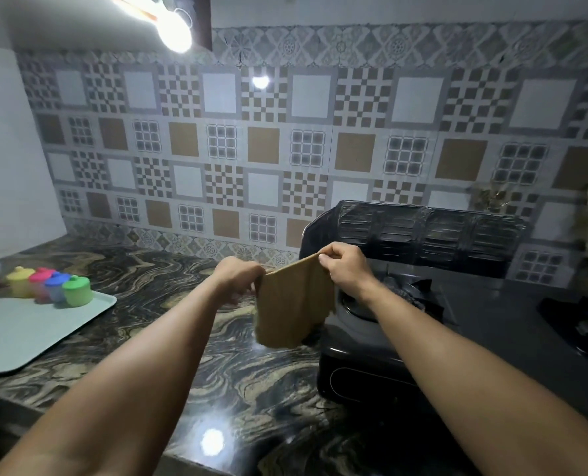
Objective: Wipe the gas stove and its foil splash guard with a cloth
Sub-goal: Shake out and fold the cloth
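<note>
The left hand (239, 274) and the right hand (345, 266) each pinch one top corner of the brown cloth (294, 304), which hangs in the air between them. It is above the marbled desk (182, 286), at the left edge of the black gas stove (491, 321). The dark foil splash guard (423, 231) stands behind the stove.

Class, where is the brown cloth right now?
In the head view, the cloth hangs centre-frame, pinched between left hand and right hand, above the stove's left edge.
</note>
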The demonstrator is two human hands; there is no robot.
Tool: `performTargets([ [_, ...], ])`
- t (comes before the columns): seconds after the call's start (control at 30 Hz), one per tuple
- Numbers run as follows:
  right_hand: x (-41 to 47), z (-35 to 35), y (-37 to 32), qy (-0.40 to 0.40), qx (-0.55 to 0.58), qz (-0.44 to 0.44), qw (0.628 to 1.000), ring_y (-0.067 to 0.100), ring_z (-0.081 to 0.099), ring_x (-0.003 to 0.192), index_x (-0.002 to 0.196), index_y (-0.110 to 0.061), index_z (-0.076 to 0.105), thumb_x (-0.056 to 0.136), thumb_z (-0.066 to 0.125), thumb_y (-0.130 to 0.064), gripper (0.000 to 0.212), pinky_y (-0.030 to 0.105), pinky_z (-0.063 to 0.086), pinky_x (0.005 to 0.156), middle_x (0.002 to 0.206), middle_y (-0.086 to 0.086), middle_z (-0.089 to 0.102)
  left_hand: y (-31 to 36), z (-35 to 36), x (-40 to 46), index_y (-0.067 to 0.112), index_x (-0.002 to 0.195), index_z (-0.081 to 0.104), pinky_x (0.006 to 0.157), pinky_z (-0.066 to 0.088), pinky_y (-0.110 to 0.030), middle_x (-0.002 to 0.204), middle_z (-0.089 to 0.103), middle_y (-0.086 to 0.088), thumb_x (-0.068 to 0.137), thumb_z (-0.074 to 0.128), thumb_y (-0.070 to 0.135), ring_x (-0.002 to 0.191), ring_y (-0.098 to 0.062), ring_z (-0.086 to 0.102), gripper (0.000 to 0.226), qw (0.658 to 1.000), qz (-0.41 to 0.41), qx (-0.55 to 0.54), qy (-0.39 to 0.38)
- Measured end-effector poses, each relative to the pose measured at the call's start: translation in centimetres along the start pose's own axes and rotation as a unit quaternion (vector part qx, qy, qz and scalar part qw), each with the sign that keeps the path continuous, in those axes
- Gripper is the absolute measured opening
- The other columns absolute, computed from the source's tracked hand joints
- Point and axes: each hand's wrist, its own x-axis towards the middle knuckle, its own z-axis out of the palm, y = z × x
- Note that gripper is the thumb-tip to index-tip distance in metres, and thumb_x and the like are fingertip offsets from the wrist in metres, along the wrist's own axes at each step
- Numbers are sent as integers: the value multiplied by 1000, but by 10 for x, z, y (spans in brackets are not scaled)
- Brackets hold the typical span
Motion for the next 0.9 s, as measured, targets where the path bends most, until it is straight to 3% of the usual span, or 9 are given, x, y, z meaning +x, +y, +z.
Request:
performTargets([
  [0.2,1,-4,-9,0,-29,-7,1000,8,50,71,96,-15,62,98,49,-21,15,21,39,58,81,-2,59,-3,3,1,13,47,57,58,38,-29,50,52,-2,59,61,29,54,-20,48,20,986,68,-80,127],
  [0.3,7,-6,-11,24,-23,-18,999,13,53,82,101,-11,61,99,48,-18,15,25,39,67,90,0,60,3,4,2,12,53,59,61,39,-31,52,53,-3,53,62,31,56,-20,48,19,985,68,-121,99],
  [0.4,12,-10,-9,56,-23,3,998,17,54,90,104,-10,60,100,45,-17,17,26,38,75,96,1,60,5,1,1,9,70,66,64,37,-31,63,57,-5,71,73,35,63,-19,50,26,979,70,-181,57],
  [0.47,15,-15,-8,77,-26,30,996,17,53,92,107,-10,58,101,42,-18,20,26,36,76,98,1,58,5,-1,3,11,68,62,58,40,-26,62,57,-2,78,77,25,61,-16,51,23,977,83,-195,11],
  [0.57,20,-21,-4,90,-15,61,994,18,52,91,107,-10,57,101,40,-17,20,26,36,77,99,2,57,8,-1,6,18,63,42,49,41,-21,59,49,2,77,76,2,55,-12,46,40,977,108,-181,-23],
  [0.67,23,-25,-3,93,7,77,993,18,51,91,108,-10,58,102,39,-18,22,27,36,77,99,3,57,16,0,6,11,91,64,72,58,-38,87,68,-11,76,75,-3,75,-23,64,24,975,97,-192,-60],
  [0.73,23,-29,-2,88,24,86,992,17,52,88,106,-11,59,101,40,-19,21,28,38,75,95,2,57,23,1,3,6,91,70,85,55,-47,91,72,-17,78,73,-2,80,-28,67,16,978,89,-168,-88],
  [0.83,23,-38,-1,81,71,109,988,18,53,81,89,-15,60,100,45,-19,19,30,44,72,84,1,59,29,4,4,3,85,71,82,55,-43,83,72,-15,79,73,4,77,-27,67,5,983,88,-135,-85],
  [0.9,23,-45,0,68,98,121,985,20,54,76,80,-18,58,99,47,-18,23,34,45,71,80,3,59,32,7,4,5,84,70,70,55,-36,77,71,-9,82,72,9,72,-21,65,4,984,94,-126,-81],
])
